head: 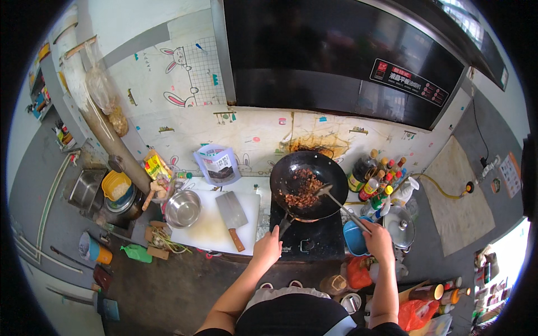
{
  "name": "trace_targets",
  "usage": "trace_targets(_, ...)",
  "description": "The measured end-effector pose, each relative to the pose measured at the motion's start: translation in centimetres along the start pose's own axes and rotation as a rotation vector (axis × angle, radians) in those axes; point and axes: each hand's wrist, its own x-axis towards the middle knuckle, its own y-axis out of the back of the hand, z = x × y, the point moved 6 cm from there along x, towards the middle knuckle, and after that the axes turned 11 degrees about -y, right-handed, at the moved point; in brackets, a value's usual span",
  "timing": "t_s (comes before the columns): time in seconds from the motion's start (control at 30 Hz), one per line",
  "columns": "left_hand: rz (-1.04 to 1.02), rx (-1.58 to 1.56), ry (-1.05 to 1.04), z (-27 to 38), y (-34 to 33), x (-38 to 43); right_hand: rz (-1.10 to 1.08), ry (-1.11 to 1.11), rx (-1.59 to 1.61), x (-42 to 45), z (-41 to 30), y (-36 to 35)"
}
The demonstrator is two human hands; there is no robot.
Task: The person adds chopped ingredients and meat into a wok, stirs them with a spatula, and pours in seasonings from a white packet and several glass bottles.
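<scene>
My left hand (269, 245) grips the dark handle of a black wok (332, 167), which sits tilted over a black gas stove (309, 241). A lit glow shows under the wok's near edge. Small browned pieces of food (303, 189), perhaps minced meat, lie on the wok's bottom. In my right hand (378, 241) is the handle of a metal spatula (342, 206), its blade inside the wok at the right edge of the food. Left of the stove, a cleaver (232, 210) with a wooden handle lies on a white cutting board (201, 239), beside a steel bowl (183, 208).
Sauce bottles (370, 180) stand close right of the wok. Nearby are a blue plastic container (354, 238) and a glass-lidded pot (399, 227). A range hood (328, 84) overhangs the stove. A pouch (216, 164) leans on the back wall. A yellow basket (110, 185) sits far left.
</scene>
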Motion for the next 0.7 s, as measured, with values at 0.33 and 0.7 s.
trace_targets(0.33,0.008,-0.002,-0.011,0.4,0.0,0.5,-0.003,0.029,0.115,2.2,0.8,-3.7)
trace_targets(0.7,-0.032,0.007,0.01,0.4,0.3,0.1,-0.263,0.061,0.001,-4.3,-4.7,-0.6)
